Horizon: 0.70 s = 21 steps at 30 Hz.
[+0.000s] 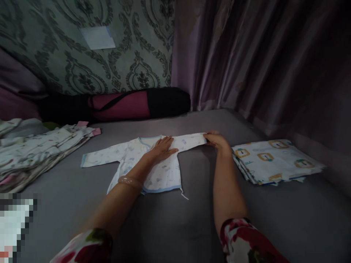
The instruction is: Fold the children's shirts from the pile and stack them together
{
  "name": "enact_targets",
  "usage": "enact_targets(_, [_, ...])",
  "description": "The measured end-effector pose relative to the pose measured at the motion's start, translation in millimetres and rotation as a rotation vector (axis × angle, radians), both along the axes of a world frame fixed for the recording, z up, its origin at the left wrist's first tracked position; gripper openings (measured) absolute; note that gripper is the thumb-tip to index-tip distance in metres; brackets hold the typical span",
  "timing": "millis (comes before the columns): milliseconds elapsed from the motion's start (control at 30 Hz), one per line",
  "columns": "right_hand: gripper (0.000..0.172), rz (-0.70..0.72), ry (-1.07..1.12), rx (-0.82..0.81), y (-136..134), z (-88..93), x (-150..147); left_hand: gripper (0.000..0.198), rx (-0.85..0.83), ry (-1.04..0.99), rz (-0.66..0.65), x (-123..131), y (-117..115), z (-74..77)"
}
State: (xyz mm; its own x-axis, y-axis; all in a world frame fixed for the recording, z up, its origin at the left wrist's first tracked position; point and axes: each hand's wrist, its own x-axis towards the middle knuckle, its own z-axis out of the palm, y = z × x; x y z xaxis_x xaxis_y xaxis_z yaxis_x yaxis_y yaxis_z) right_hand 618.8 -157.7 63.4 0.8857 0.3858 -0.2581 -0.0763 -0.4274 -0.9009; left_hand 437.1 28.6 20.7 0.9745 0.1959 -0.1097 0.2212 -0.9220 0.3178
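Note:
A small white baby shirt [164, 175] with blue trim and faint prints lies spread on the grey bed surface, both sleeves stretched out sideways. My left hand [163, 149] rests flat on its chest near the right shoulder, fingers extended. At the cuff of the right-hand sleeve, my right hand [215, 138] is closed, pinching the cuff's edge. A thin white tie string hangs from the shirt's lower right corner. My left forearm hides part of the shirt's lower left side.
Folded cloths with orange lion-like prints [276, 160] are stacked at the right. A pile of white printed clothes [35, 149] lies at the left. Along the patterned wall sits a long black and magenta bag [120, 105]. Purple curtains [214, 54] hang at the right.

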Motion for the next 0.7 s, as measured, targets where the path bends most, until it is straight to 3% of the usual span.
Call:
enact_targets(200, [0.006,0.098,0.129,0.319,5.4,32.0,-14.9,0.085,0.034,0.081,0.004,10.2,5.8,11.5])
enact_targets(367, [0.006,0.188,0.157,0.458,34.6,40.2,-38.2,0.089,0.026,0.133,0.007,18.8,7.5,24.7])
enact_targets(567, [0.010,0.206,0.222,0.491,64.9,38.7,-68.5,0.083,0.019,0.129,0.028,25.2,7.2,29.7])
enact_targets(700, [0.009,0.208,0.216,0.471,69.2,37.5,-74.8,0.081,-0.094,-0.016,0.059,19.0,10.0,26.2])
